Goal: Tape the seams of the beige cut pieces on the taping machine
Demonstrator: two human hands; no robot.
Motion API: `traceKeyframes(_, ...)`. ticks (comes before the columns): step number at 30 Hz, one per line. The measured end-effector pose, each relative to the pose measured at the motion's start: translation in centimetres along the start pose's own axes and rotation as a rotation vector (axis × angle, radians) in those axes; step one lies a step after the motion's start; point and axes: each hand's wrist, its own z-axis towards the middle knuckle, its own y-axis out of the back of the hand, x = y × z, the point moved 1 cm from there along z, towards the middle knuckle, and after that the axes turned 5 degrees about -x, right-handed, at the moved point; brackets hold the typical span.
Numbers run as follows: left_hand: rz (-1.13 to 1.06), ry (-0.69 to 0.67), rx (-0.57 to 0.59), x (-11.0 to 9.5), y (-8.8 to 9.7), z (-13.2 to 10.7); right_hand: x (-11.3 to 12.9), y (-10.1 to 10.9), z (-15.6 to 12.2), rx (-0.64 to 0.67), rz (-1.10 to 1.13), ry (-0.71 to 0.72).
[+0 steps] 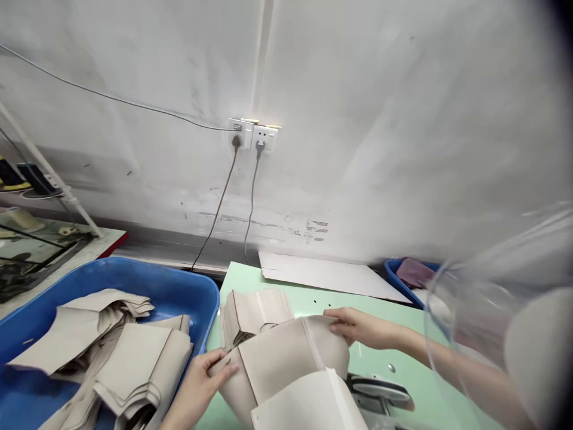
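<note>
A curved beige panel (282, 352) with a dark seam line and a pale strip is stretched between my two hands over the light green table. My left hand (203, 379) pinches its left edge between thumb and fingers. At the upper right edge, my right hand (360, 327) grips it with the fingers closed over the border. Another beige piece (304, 403) with a white strip lies in front, overlapping the panel's lower part. Just behind the panel sits a stack of folded beige pieces (262, 307). Close to the right forearm is a grey-white machine part (380, 391), partly hidden.
A blue tub (172, 267) on the left contains folded beige pieces (134, 358). Against the wall lies a white board (326, 276); beyond it stands another blue bin (394, 276). Clear plastic (483, 286) obscures the right side. Two cords hang from wall sockets (253, 136).
</note>
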Motion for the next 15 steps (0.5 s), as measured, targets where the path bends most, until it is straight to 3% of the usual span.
traceKeyframes(2,-0.027,-0.023,-0.062,-0.8,0.9,1.3,-0.9,-0.2,2.1,0.266,0.019,-0.139)
traceKeyframes(3,-0.011,-0.049,-0.103,-1.1,1.2,2.4,-1.2,-0.2,3.6,0.339,0.004,-0.16)
traceKeyframes(6,0.153,-0.116,-0.223,-0.6,2.4,6.5,-2.0,-0.5,9.0,0.322,-0.093,-0.161)
traceKeyframes(8,0.375,-0.101,-0.298,1.4,4.3,8.8,-2.5,-1.0,12.4,0.233,-0.22,-0.18)
traceKeyframes(10,0.587,-0.059,-0.315,4.5,7.2,9.4,-2.9,-1.5,14.5,0.145,-0.328,-0.18)
traceKeyframes(12,0.682,-0.002,-0.284,7.7,10.5,8.4,-2.9,-1.4,14.5,0.133,-0.35,-0.14)
traceKeyframes(15,0.753,0.022,-0.154,11.0,13.9,6.0,-2.0,0.2,11.0,0.147,-0.327,-0.054)
